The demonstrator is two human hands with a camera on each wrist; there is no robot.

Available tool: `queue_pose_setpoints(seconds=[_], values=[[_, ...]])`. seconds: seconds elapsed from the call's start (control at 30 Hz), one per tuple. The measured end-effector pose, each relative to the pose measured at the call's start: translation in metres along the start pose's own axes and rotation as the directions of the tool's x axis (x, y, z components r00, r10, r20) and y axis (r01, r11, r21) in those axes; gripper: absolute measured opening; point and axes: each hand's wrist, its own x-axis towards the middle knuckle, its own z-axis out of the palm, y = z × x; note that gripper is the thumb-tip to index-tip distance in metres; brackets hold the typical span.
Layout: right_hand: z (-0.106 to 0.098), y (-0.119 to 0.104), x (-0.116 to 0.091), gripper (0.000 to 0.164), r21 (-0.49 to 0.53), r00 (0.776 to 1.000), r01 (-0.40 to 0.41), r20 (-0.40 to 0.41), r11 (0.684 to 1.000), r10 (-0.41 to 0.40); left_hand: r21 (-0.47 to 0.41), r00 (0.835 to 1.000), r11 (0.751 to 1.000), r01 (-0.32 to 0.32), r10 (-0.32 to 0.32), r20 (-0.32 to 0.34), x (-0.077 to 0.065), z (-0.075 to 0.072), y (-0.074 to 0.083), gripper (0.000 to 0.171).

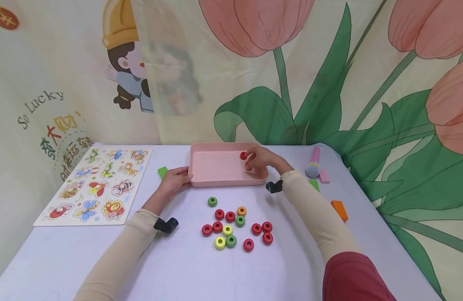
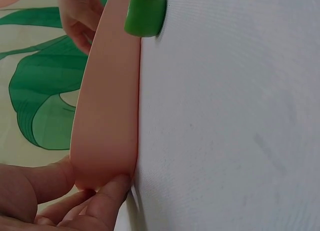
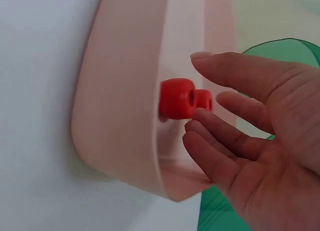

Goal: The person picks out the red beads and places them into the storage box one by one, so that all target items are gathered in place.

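A shallow pink tray (image 1: 216, 171) lies toward the back of the table. At its left front corner my left hand (image 1: 175, 180) grips it, thumb at the rim and fingers (image 2: 107, 201) against the outer wall. Over the tray's right end is my right hand (image 1: 262, 158), its thumb and fingers apart with nothing held between them. Two red beads, a nearer one (image 3: 177, 99) and a farther one (image 3: 204, 100), sit inside the tray by that hand's fingertips. In front of the tray, a green bead (image 1: 212, 202) stands by itself on the table.
Several loose red, green, yellow and orange beads (image 1: 230, 217) lie nearer me. An insect picture board (image 1: 100, 184) is at left, with a green block (image 1: 162, 172) beside the tray. At right are a toy microphone (image 1: 313, 165) and an orange block (image 1: 339, 210).
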Motion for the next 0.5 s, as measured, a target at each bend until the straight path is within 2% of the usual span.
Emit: queue_pose_setpoints(seconds=[0.1,0.23,0.5], values=[[-0.003,0.001,-0.008,0.053,0.036,1.0,0.008,-0.013,0.999,-0.007,-0.006,1.0,1.0,-0.001,0.001,0.0,0.001,0.0,-0.001,0.052],[-0.007,0.003,-0.027,0.057,0.05,0.997,0.078,-0.032,0.996,-0.076,-0.014,1.0,1.0,-0.007,0.007,0.006,0.001,0.001,-0.001,0.052],[-0.006,0.009,-0.085,0.061,0.044,0.972,0.207,-0.119,0.977,-0.201,-0.044,0.999,0.999,-0.03,0.032,0.039,0.0,0.001,0.001,0.052]])
